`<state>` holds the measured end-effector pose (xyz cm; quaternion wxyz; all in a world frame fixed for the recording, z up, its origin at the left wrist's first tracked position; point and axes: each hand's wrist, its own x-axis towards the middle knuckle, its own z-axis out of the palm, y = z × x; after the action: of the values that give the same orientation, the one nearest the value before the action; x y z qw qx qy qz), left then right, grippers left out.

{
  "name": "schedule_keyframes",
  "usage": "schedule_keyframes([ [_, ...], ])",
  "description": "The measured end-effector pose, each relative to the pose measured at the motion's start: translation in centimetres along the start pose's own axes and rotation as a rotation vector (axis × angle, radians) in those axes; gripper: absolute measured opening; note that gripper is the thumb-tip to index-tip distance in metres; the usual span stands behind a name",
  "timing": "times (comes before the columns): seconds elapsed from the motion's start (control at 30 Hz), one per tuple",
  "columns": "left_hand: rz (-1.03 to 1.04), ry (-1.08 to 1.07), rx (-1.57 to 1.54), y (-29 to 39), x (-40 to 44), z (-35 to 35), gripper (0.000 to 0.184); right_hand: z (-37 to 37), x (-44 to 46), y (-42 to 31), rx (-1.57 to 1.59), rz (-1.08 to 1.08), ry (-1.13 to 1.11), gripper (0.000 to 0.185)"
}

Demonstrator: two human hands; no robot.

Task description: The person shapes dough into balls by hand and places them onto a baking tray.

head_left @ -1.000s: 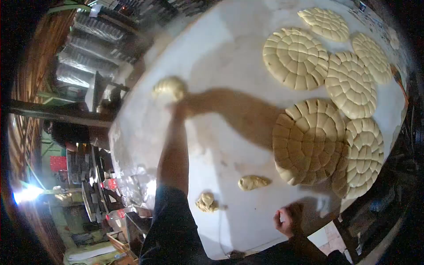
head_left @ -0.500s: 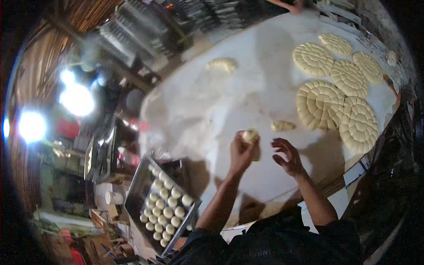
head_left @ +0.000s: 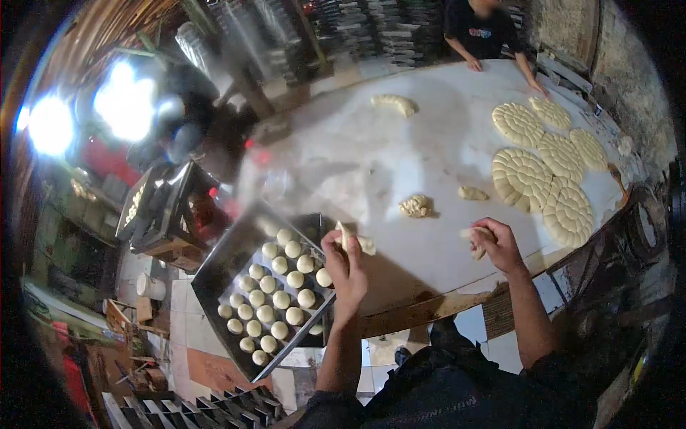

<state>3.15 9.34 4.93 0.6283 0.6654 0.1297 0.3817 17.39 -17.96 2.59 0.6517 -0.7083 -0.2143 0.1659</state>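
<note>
My left hand [head_left: 346, 270] grips a pale piece of dough [head_left: 366, 245] over the table edge, right beside the tray [head_left: 250, 370] of round dough balls [head_left: 265, 313]. Farther right, my right hand [head_left: 501, 247] is closed on a smaller dough piece [head_left: 477, 237], partly covered by the fingers. Between and beyond the hands, a lumpy heap of dough [head_left: 415, 206] lies on the white tabletop [head_left: 329, 171]. A short dough roll [head_left: 473, 193] rests to its right.
Several flat dough spirals, scored into segments [head_left: 522, 179], cover the table's right side. A curved dough strip [head_left: 394, 104] lies toward the far side. Across the table, a person [head_left: 486, 32] touches the tabletop. A wooden-handled tool [head_left: 617, 179] sits at the right edge.
My hands have moved apart, the left toward the tray, each now with dough. A lumpy dough heap now lies on the table. The view has shifted, showing more of the other person.
</note>
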Motion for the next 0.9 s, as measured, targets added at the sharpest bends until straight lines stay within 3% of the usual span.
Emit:
schedule_keyframes([
  [0.03,-0.06,-0.008,-0.029,-1.1,-0.4,-0.1,0.025,-0.5,1.2,2.7,-0.006,-0.004,-0.008,0.022],
  [0.1,0.029,-0.134,0.014,-5.4,-2.3,0.4,0.031,-0.7,2.2,8.3,-0.028,-0.164,0.363,0.027],
  [0.17,0.026,-0.255,0.26,-9.9,-5.0,0.5,0.034,0.1,0.6,10.2,-0.302,0.224,0.353,0.025],
  [0.2,0.03,-0.323,0.431,-12.0,-6.3,0.1,0.036,-1.4,-0.8,14.3,-0.543,-0.05,0.134,0.021],
  [0.27,0.153,-0.576,0.85,-13.3,-7.6,-1.9,0.039,-4.5,0.4,17.2,-0.777,-0.336,-0.087,0.018],
  [0.33,0.459,-0.895,1.427,-10.4,-4.8,-0.8,0.043,-6.6,1.5,15.3,-0.932,-0.649,-0.127,0.016],
  [0.37,0.554,-1.022,1.596,-9.4,-2.7,0.5,0.045,-6.6,3.2,15.3,-0.928,-0.639,-0.134,0.016],
  [0.4,0.394,-0.646,1.384,-12.1,-1.1,1.9,0.047,-6.2,5.7,15.2,-0.948,-0.652,-0.028,0.017],
  [0.43,0.221,-0.516,1.257,-13.3,-0.3,3.8,0.05,-5.5,7.8,15.2,-0.966,-0.668,0.076,0.019],
  [0.5,-0.043,-0.197,0.916,-15.8,1.2,7.6,0.055,-2.4,8.7,14.3,-1.025,-0.513,-0.062,0.021],
  [0.53,-0.049,-0.264,0.899,-16.7,0.2,8.8,0.05,-0.6,8.3,13.0,-1.045,-0.431,-0.154,0.022],
  [0.6,0.087,-0.353,0.969,-19.2,-2.8,10.1,0.039,1.3,5.4,15.1,-0.941,-0.573,-0.24,0.022],
  [0.67,0.024,-0.354,0.921,-20.3,-8.5,8.3,0.029,0.5,2.9,17.4,-0.847,-0.819,-0.321,0.021],
  [0.7,-0.071,-0.343,0.853,-20.0,-8.9,6.8,0.029,-1.6,2.0,14.9,-0.863,-0.852,-0.445,0.021],
  [0.73,-0.164,-0.325,0.786,-19.8,-9.2,5.3,0.028,-3.3,3.2,15.7,-0.874,-0.849,-0.456,0.019],
  [0.8,0.222,-0.603,1.197,-18.5,-6.9,0.2,0.024,-6.8,5.7,17.3,-0.895,-0.841,-0.479,0.013],
  [0.83,0.226,-0.575,1.223,-17.9,-5.0,0.0,0.021,-7.3,7.8,16.8,-0.889,-0.72,-0.377,0.013],
  [0.9,0.237,-0.398,1.151,-18.1,-0.3,1.3,0.014,-5.3,12.1,14.9,-0.845,-0.741,-0.209,0.013],
])
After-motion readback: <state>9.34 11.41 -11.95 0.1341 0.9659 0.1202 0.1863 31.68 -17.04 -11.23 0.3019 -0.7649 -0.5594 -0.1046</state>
